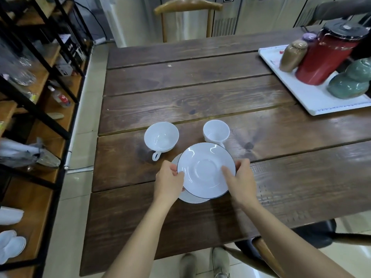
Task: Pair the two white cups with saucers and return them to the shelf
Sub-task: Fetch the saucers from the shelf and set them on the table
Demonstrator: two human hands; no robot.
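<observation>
Two saucers sit stacked near the front edge of the wooden table [200,87], and we have both hands on the upper one. Our left hand [169,182] pinches the left rim of the top saucer [205,170], thumb on top and fingers underneath; our right hand [242,180] clamps the right rim the same way. The top saucer, edged with a thin dark line, looks tilted and partly lifted off the lower saucer [190,198], which peeks out at the near left.

Just beyond stand the two white cups: the wide cup [161,136] to the far left with its handle pointing toward us, and the narrow cup [216,131] to the far right, its base hidden behind the saucer's rim. Neither is on a saucer yet, and the shelf [40,97] waits on the left.

We judge these pieces light, rigid, glazed and slippery, and they would chip if knocked together. Rim grips on opposite sides suit a saucer; each cup is best taken by its handle or body, and a paired set carried level from beneath
</observation>
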